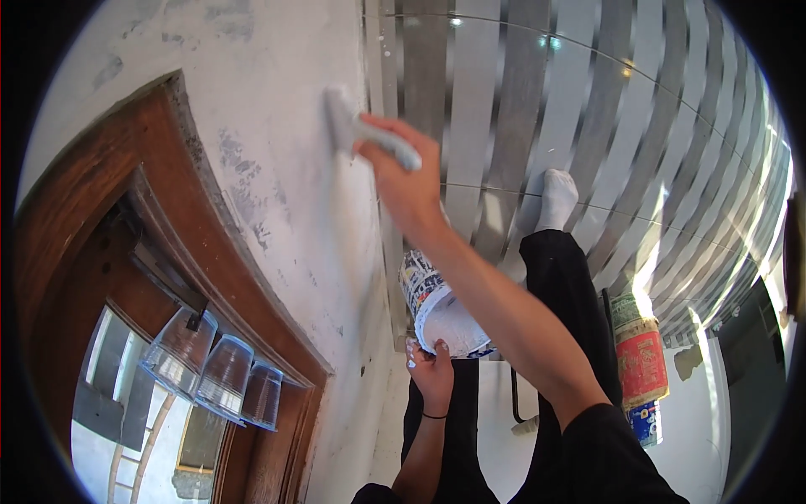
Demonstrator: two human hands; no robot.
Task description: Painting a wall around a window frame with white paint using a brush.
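Note:
My right hand (pixel 405 172) grips the pale handle of a putty knife (pixel 341 122), its blade against the whitish wall (pixel 290 101) and blurred by motion. Dark, patchy marks show on the wall to the left of the blade. Lower down, my left hand (pixel 432 375) holds a bucket (pixel 417 281) by its rim, thumb over the edge. The bucket tilts so that its mouth faces me, and white paste (pixel 457 326) coats the inside. White smears cover some left-hand fingers. My right forearm hides part of the bucket.
A brown wooden frame (pixel 126 139) is set in the wall at left, with three clear glass shades (pixel 225 374) by it. Far below lies a striped tile floor (pixel 512 101). At right stand a red container (pixel 641 365) and a blue one (pixel 646 422). My socked foot (pixel 558 197) extends ahead.

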